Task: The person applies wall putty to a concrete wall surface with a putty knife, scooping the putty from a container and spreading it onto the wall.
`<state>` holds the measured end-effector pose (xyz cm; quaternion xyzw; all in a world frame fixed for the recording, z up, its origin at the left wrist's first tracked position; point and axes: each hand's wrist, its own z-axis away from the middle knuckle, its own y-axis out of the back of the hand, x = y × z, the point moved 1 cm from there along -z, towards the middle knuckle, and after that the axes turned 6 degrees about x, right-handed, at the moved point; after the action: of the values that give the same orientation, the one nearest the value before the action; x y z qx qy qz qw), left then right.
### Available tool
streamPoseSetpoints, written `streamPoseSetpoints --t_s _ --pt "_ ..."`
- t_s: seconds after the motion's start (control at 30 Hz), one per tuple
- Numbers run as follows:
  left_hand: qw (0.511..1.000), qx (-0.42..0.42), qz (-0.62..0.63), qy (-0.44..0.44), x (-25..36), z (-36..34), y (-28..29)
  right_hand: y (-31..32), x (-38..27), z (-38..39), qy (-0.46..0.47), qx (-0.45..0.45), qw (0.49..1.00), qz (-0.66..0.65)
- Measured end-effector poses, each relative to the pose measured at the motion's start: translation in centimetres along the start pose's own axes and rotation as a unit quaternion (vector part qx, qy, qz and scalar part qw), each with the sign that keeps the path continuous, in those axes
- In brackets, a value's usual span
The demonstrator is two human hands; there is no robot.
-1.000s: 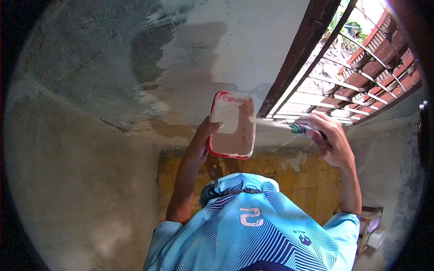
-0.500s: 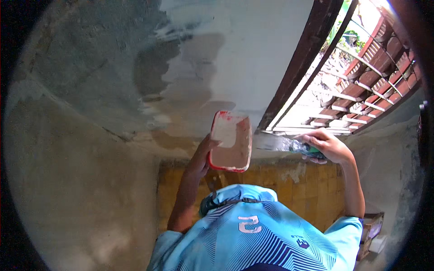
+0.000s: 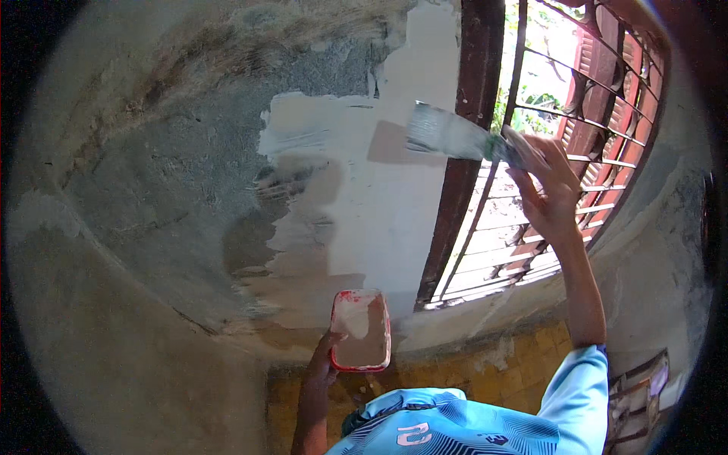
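My right hand [image 3: 552, 189] is raised in front of the window and closed around the handle of a wide putty knife [image 3: 447, 133]. Its broad, whitish blade points left, over the smooth white coating [image 3: 394, 220] on the wall; whether it touches the wall I cannot tell. The handle looks dark green and is partly hidden by my fingers. Lower down, my left hand [image 3: 326, 358] grips the left side of a rectangular red-rimmed tub [image 3: 389, 334]. Pale, wet-looking filler lies inside it, with a whiter patch towards the upper left.
Rough grey wall [image 3: 182, 167] borders the white coating on the left. At right stands a dark brown window frame [image 3: 447, 220] with metal bars [image 3: 580, 114]. Yellowish floor tiles [image 3: 462, 379] show below, and a box-like object [image 3: 637, 394] lies at lower right.
My right hand has lifted the putty knife from beside the tub, up to the wall by the window frame. The view has shifted upward, so the tub sits lower in the picture.
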<state>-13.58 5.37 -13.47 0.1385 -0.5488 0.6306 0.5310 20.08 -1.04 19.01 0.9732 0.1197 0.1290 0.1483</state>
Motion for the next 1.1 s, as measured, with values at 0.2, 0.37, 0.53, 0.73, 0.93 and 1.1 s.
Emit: streamPoseSetpoints --t_s 0.2,0.37,0.53,0.73,0.93,1.1 --pt "1.0 0.013 0.014 -0.023 0.8 0.5 -1.7 -5.1 4.1 -2.0 0.065 0.028 0.993 0.093" --pt "0.998 0.027 0.04 0.051 -1.0 -1.0 1.0 -5.6 5.4 -1.6 -0.021 0.049 0.999 0.009" --pt "0.999 0.052 0.003 0.013 0.5 1.1 -1.3 -3.7 9.0 0.6 0.026 0.068 0.993 0.095" --pt "0.997 0.08 0.016 0.019 1.8 2.6 -2.7 -1.3 9.8 0.5 0.038 0.107 0.984 0.137" --pt "0.998 0.012 0.056 0.013 -1.2 -0.8 0.8 -5.1 4.7 -4.0 0.035 0.066 0.994 0.081" --pt "0.999 0.015 -0.034 -0.002 -0.8 -0.9 -0.9 -6.8 4.7 -3.7 0.037 0.091 0.991 0.091"
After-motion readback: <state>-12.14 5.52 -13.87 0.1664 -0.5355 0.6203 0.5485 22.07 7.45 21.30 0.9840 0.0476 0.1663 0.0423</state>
